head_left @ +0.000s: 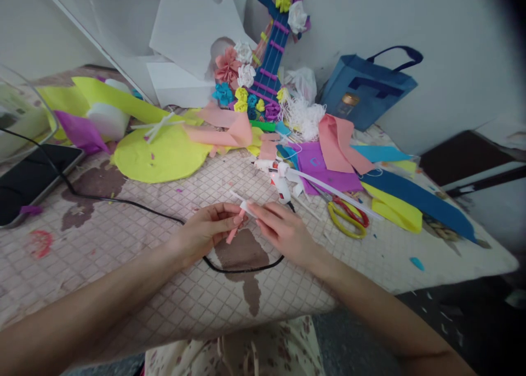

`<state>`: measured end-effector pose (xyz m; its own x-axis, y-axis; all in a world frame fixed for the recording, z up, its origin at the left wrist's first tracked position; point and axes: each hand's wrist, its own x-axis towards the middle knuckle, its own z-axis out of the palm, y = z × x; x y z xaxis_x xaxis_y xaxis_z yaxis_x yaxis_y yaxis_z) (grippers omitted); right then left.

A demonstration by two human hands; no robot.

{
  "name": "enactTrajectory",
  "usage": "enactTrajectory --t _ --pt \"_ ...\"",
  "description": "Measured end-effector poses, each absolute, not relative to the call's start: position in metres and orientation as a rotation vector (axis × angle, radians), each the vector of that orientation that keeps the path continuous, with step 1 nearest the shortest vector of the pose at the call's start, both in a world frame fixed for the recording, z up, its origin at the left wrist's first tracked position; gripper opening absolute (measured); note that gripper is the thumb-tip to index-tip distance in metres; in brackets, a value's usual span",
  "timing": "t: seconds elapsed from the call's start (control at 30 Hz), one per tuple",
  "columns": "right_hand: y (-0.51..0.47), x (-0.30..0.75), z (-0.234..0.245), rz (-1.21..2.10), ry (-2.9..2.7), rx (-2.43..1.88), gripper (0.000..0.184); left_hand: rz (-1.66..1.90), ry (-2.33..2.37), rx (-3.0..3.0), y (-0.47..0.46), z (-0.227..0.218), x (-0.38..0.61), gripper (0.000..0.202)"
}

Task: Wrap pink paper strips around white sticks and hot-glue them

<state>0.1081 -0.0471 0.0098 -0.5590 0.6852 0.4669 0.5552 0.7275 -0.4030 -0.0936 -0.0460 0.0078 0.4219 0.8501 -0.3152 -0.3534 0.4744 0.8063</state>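
Observation:
Above the middle of the table, my left hand (207, 225) pinches a thin white stick with a narrow pink strip (232, 234) hanging down from it. My right hand (287, 231) comes in from the other side, its fingers closed on a small white piece (245, 205) at the top of the pink strip. The two sets of fingertips nearly meet, and part of what they grip is hidden. Just beyond my right hand lies a white glue gun (281, 180) with a long glue stick in its back.
Scissors (347, 217) with yellow and red handles lie right of the glue gun. Yellow sheets (162, 159), a purple sheet (329, 173) and a flower-trimmed paper guitar (269, 63) fill the back. A blue bag (365, 91) stands behind. A black cord (131, 203) crosses to the phone (36, 178).

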Motion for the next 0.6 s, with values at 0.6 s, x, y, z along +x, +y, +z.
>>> enactTrajectory --t 0.6 --pt "-0.0431 0.1101 0.0094 0.241 -2.301 -0.938 0.044 0.879 0.876 0.906 -0.0470 0.0093 -0.0919 0.027"
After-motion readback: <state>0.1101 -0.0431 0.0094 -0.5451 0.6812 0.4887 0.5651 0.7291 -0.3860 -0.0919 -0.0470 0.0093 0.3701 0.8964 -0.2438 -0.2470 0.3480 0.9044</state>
